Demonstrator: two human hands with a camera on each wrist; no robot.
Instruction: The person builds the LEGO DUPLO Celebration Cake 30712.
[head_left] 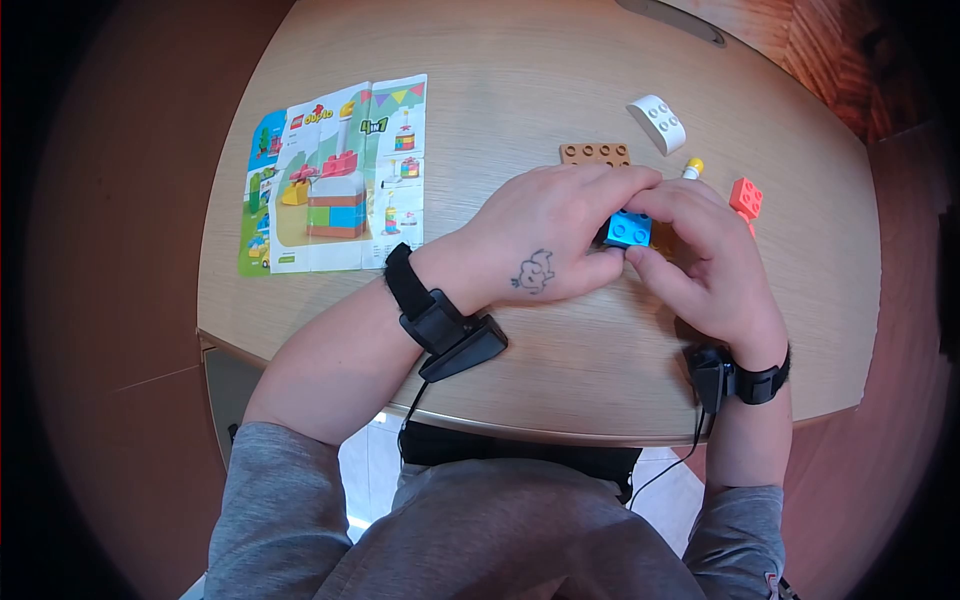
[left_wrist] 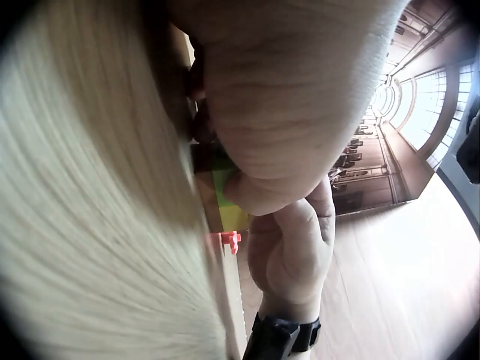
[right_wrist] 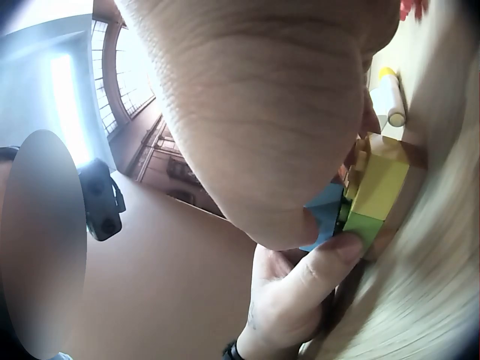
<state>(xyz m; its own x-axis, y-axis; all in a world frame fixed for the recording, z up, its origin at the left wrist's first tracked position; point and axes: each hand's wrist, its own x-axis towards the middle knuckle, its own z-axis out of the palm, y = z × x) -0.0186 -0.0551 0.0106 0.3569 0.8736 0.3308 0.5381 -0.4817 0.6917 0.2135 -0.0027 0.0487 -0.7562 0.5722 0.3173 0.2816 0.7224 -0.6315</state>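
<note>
We judge the blue brick (head_left: 629, 230) to be light, stiff plastic, a little slick on its smooth walls but hard to damage; we would take it by two opposite walls, clear of its studs. It lies between the two hands, over the studded yellow brick (right_wrist: 384, 180) and green brick (right_wrist: 365, 232). A dark gap shows beneath it, so we cannot tell whether it is seated.

The right hand (head_left: 705, 240) pinches the blue brick between thumb and forefinger; we cannot make out all its other fingers. The left hand (head_left: 560, 225) holds its thumb against the green brick, just below the blue one, with its fingers bent over the far side and their tips hidden.

Counting, we find one blue, one green and one yellow brick. Beyond the blue brick are one brown plate (head_left: 596, 153), partly covered, one white curved brick (head_left: 658, 122) and one white-and-yellow peg (head_left: 694, 168). Right of it is one red brick (head_left: 746, 197), with more red beside that we cannot count. Well left of it, on the surface (head_left: 490, 110), lies one printed leaflet (head_left: 335, 190).
</note>
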